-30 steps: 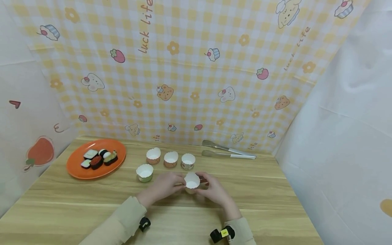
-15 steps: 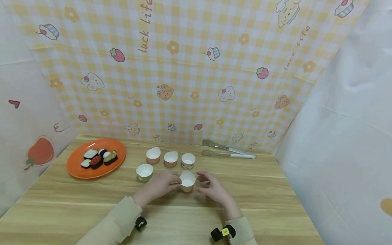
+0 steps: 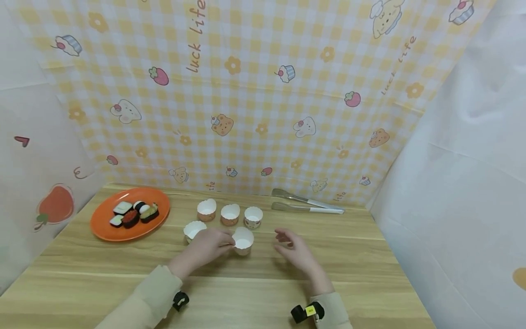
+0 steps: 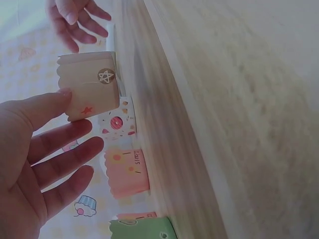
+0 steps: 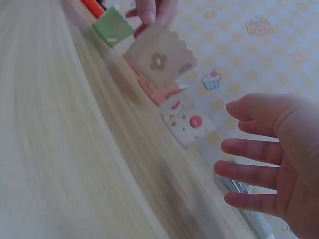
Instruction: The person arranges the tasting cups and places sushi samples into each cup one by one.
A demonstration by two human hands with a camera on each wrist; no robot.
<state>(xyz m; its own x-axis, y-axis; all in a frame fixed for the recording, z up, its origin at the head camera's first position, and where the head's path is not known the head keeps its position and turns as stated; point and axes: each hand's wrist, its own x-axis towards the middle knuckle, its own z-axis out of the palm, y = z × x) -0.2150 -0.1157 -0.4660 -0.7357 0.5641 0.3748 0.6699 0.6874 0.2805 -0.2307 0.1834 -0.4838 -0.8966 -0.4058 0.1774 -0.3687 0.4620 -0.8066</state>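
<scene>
My left hand (image 3: pixel 205 246) pinches the rim of a tan paper cupcake cup (image 3: pixel 243 242) at its left side, between thumb and fingers. The cup is upright, with a scalloped edge and a white inside; in the left wrist view a star print shows on the tan cup (image 4: pixel 92 82). Whether its base touches the table I cannot tell. To the right, apart from the cup, my right hand (image 3: pixel 299 253) holds nothing; its fingers (image 5: pixel 249 172) are spread and relaxed in the right wrist view. A green cupcake cup (image 3: pixel 193 229), partly hidden, stands beyond my left hand.
Two orange cupcake cups, the left one (image 3: pixel 206 211) and the middle one (image 3: pixel 230 215), stand in a row behind with a white printed cup (image 3: pixel 253 218). An orange plate (image 3: pixel 100 228) with several sushi pieces lies left. Tongs (image 3: pixel 308 209) lie at the back right.
The tan cup has moved left with my left hand, towards the green cup. My right hand has let go of it and drawn away to the right.
</scene>
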